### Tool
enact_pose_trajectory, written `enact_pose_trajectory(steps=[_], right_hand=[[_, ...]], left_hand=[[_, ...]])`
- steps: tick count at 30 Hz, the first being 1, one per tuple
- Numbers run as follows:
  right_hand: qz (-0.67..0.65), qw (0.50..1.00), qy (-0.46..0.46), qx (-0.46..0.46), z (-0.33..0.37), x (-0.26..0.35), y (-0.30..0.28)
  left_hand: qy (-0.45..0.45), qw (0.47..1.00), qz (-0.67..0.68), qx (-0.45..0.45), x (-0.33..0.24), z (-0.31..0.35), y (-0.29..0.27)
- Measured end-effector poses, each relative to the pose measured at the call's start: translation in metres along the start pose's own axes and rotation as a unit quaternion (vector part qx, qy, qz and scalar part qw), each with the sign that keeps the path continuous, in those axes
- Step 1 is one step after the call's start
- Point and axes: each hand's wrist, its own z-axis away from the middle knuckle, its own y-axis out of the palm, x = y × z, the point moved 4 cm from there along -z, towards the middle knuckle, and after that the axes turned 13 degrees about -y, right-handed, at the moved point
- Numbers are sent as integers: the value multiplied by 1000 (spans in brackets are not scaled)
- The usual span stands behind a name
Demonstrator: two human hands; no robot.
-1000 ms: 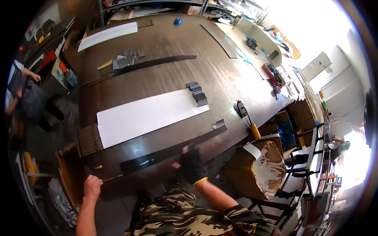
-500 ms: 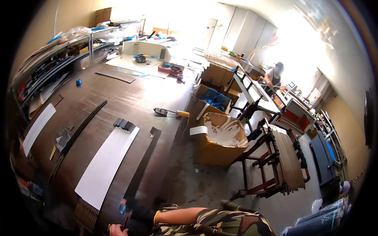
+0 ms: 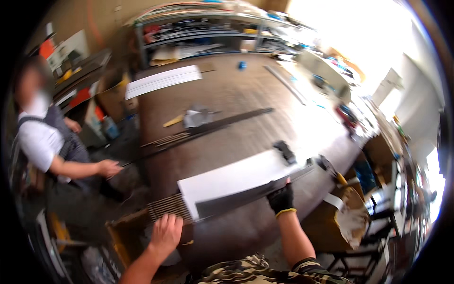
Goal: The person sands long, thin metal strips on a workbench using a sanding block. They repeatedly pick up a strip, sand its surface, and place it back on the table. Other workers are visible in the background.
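My left hand (image 3: 165,232), bare, rests with bent, slightly parted fingers against a row of thin brown slats (image 3: 166,207) at the table's near edge. These slats run in under a long white sheet (image 3: 227,176). In a black glove with a yellow cuff, my right hand (image 3: 282,199) has its fingers around the near edge of a long dark strip (image 3: 236,201). That strip lies slanted along the near side of the white sheet, partly over it. A clump of black blocks (image 3: 284,152) sits on the sheet's far right end.
A co-worker (image 3: 52,137) stands left of the brown table (image 3: 246,90), one hand near dark rods (image 3: 208,128). A grey scrap (image 3: 196,118) and another white sheet (image 3: 164,81) lie farther back. A yellow-handled tool (image 3: 340,179) and cardboard box (image 3: 347,215) are at right.
The view has swung left, bringing the co-worker in. The dark strip, earlier lying beside the white sheet, now overlaps its near side. My gloved right hand has come onto the strip.
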Motion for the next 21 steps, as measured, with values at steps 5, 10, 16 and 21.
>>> enact_pose_trajectory(steps=[5, 10, 16, 21], right_hand=[[-47, 972, 109, 202, -120, -97, 82], [100, 963, 206, 141, -107, -194, 111], [306, 903, 236, 186, -3, -165, 104], [313, 925, 186, 107, 32, -98, 4]], left_hand=[[-65, 994, 27, -82, 125, -85, 29], [-135, 989, 33, -53, 212, -77, 59], [-193, 981, 14, 6, 280, -27, 115], [-330, 931, 30, -153, 245, -4, 85]])
